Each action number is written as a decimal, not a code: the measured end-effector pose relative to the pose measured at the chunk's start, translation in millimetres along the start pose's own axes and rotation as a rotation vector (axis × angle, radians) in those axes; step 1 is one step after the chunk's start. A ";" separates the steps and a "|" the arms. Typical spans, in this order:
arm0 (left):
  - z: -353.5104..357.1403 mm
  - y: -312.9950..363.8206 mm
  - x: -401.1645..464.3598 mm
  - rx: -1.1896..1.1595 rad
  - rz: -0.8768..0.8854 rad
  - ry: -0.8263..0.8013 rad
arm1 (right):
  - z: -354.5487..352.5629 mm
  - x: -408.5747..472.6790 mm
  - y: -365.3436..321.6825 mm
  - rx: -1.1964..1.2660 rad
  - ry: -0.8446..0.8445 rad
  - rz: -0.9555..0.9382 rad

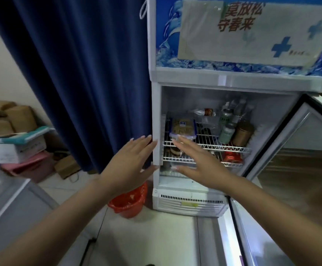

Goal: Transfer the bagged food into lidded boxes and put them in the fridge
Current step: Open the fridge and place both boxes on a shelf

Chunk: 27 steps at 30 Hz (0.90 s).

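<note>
A clear lidded box [183, 128] with blue clips and brownish food inside sits on the upper wire shelf [204, 145] of the open fridge [194, 77], at the shelf's left end. My left hand [131, 162] is stretched out flat in front of the fridge's left frame, holding nothing. My right hand [198, 160] reaches forward with straight fingers just below and in front of the box, its fingertips near the box's front edge. Whether they touch it is unclear.
Bottles and cans [231, 121] fill the shelf's right half. The fridge door [298, 154] stands open on the right. A red-lined bin [129, 200] sits on the floor by the fridge. A blue curtain [83, 73] hangs at left, with stacked boxes [14, 143] beyond.
</note>
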<state>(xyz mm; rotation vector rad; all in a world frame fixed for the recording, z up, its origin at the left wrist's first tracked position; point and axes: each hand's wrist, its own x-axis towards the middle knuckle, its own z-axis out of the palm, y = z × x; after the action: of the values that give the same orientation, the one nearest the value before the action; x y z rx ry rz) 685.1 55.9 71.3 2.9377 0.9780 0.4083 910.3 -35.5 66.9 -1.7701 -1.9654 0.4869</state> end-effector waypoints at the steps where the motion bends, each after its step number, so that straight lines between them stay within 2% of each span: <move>1: -2.9 10.2 -19.9 -0.006 -0.040 0.002 | 4.0 -12.6 -5.4 -0.002 -0.014 -0.022; 8: -32.3 70.0 -150.4 -0.052 -0.232 -0.059 | 31.2 -82.2 -52.4 -0.025 -0.136 -0.220; 14: -60.2 102.9 -247.0 0.072 -0.368 -0.045 | 57.0 -113.0 -108.8 -0.016 -0.190 -0.377; 24: -83.6 117.9 -406.7 0.105 -0.625 0.042 | 135.4 -143.7 -216.1 -0.028 -0.264 -0.664; 27: -96.5 120.9 -463.5 0.139 -0.701 0.070 | 165.4 -154.5 -261.2 -0.027 -0.340 -0.759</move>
<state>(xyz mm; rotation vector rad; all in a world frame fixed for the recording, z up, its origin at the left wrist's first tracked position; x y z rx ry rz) 375.0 -321.7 65.2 2.4508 1.9905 0.4140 613.9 -212.9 54.9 -0.8585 -2.6729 0.5049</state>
